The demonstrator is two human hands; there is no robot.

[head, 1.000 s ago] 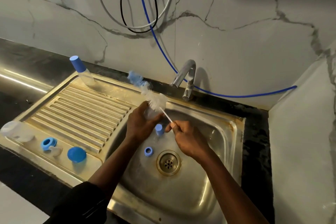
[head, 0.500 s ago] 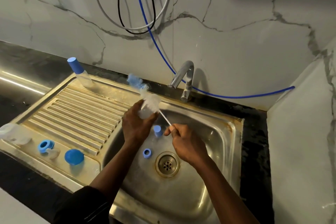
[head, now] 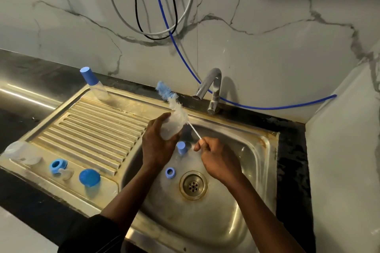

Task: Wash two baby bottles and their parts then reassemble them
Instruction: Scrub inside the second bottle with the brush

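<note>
My left hand point(head: 157, 146) grips a clear baby bottle point(head: 171, 127) over the sink basin. My right hand point(head: 216, 158) pinches the thin white handle of a bottle brush point(head: 174, 104), whose white and blue bristles lie against the outside of the bottle and stick out up-left past it. A blue cap point(head: 181, 147) and a blue ring point(head: 170, 172) lie in the basin. On the drainboard lie another blue ring point(head: 56, 166) beside a clear nipple point(head: 66, 173), a blue dome cap point(head: 89, 177) and a clear bottle part point(head: 15, 149).
A steel sink point(head: 246, 191) with a drain point(head: 193, 185) fills the middle. The tap point(head: 209, 86) stands behind the basin with no water running. A small bottle with a blue cap point(head: 92, 83) stands at the back of the ribbed drainboard point(head: 92, 129). Cables hang on the marble wall.
The brush has slid a little along the bottle in small scrubbing strokes. Both hands stay over the basin in nearly the same place.
</note>
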